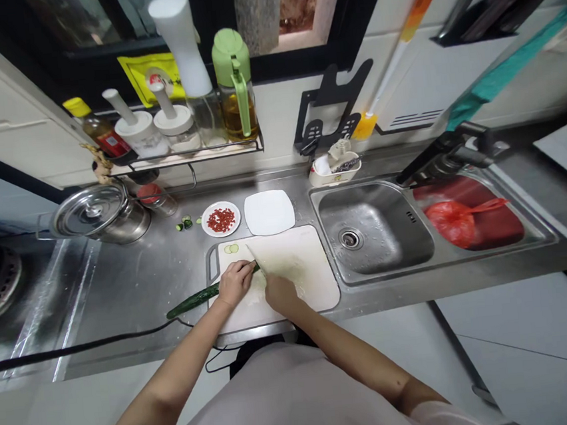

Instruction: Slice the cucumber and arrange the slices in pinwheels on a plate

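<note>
A long dark green cucumber (193,302) lies across the left edge of a white cutting board (312,256). My left hand (236,282) is closed over its right part, fingers near the cut end. In my right hand (281,294) is the handle of a knife (256,258), whose blade points up and left, right beside the cucumber's end. The handle itself is hidden by my fingers. Pale cucumber slices (231,249) lie at the board's top left corner.
Behind the board stand a plate of chopped red pieces (220,219) and a bare white plate (269,212). Green scraps (184,223) lie to their left, near a steel pot (94,216). A sink (375,230) is at the right; a black cable (76,353) crosses the counter's front left.
</note>
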`<state>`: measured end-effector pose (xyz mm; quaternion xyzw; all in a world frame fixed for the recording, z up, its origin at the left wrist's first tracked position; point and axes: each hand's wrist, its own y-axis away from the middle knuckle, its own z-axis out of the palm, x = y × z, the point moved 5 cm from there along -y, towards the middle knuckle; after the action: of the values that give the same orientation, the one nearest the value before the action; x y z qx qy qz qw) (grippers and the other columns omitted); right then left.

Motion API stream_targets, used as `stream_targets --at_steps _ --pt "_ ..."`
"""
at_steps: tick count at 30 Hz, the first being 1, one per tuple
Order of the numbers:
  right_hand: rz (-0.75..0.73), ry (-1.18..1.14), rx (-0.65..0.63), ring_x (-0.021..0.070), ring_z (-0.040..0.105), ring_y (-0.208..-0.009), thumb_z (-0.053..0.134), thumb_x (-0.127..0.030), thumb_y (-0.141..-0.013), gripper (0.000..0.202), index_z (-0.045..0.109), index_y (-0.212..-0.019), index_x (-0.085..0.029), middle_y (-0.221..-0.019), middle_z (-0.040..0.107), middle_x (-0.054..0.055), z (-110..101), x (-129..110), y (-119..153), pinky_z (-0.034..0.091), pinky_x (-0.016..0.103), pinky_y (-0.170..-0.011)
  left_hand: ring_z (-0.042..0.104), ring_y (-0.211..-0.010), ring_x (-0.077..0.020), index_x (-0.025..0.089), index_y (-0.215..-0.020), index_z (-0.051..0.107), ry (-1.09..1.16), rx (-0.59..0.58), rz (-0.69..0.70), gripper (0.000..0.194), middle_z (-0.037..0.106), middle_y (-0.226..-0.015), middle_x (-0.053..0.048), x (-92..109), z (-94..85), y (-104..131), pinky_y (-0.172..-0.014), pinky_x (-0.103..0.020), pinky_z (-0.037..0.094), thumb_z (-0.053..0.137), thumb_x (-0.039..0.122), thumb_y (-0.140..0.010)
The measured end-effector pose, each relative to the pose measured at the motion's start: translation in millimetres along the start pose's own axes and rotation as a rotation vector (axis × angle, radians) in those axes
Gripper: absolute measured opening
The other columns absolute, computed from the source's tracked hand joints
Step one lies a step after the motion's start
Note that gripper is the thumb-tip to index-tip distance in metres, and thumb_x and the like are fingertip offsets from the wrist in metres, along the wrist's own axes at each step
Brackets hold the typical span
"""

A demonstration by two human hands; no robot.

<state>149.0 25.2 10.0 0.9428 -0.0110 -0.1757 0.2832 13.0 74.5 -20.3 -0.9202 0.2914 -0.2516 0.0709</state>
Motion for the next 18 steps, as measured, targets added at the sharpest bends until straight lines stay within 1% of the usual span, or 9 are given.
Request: stream_targets --at_steps 6,9,14,18 --pt "-0.009 -0.025 0.033 0.0241 0.066 -0.099 0.040 -0.012 -0.090 0.032 0.059 -0.115 -0.011 -0.103 0.069 0.016 -3.7 -4.2 -7.9 0.048 0.030 -0.080 0.058 -0.093 -0.0178 0.025 -0.108 0.067 -0.010 -0.008 0.003 0.026 0.066 -0.101 -0.005 -0.7 0.9 1.0 -0.082 -0.032 0.049 0.046 0.027 -0.095" --pt "-0.001 -0.026 0.034 0.0239 0.066 -0.100 0.040 -0.012 -0.090 0.031 0.059 -0.115 -0.011 -0.104 0.069 0.016 -2.1 -3.0 -5.4 0.048 0.030 -0.081 0.058 -0.093 -0.0177 0.025 -0.108 0.067 -0.002 -0.002 0.002 0.025 0.066 -0.101 -0.005 -0.8 0.4 0.7 -0.082 -0.032 0.049 0.046 0.027 -0.095" --pt "0.022 -0.020 -0.007 0.0229 0.066 -0.100 0.041 -0.011 -0.089 0.030 0.061 -0.111 -0.010 -0.102 0.069 0.016 4.8 1.5 2.3 0.048 0.029 -0.082 0.058 -0.091 -0.0170 0.025 -0.107 0.067 -0.001 -0.004 -0.004 0.025 0.067 -0.100 -0.005 -1.2 0.4 -0.3 -0.082 -0.031 0.049 0.046 0.027 -0.095" --pt "0.023 -0.047 0.015 0.0239 0.066 -0.101 0.042 -0.010 -0.088 0.030 0.062 -0.110 -0.009 -0.099 0.069 0.017 3.8 -0.3 -1.1 0.048 0.030 -0.083 0.058 -0.093 -0.0174 0.025 -0.107 0.067 0.008 -0.002 -0.004 0.025 0.066 -0.100 -0.005 -1.3 0.5 0.2 -0.083 -0.032 0.049 0.045 0.027 -0.095"
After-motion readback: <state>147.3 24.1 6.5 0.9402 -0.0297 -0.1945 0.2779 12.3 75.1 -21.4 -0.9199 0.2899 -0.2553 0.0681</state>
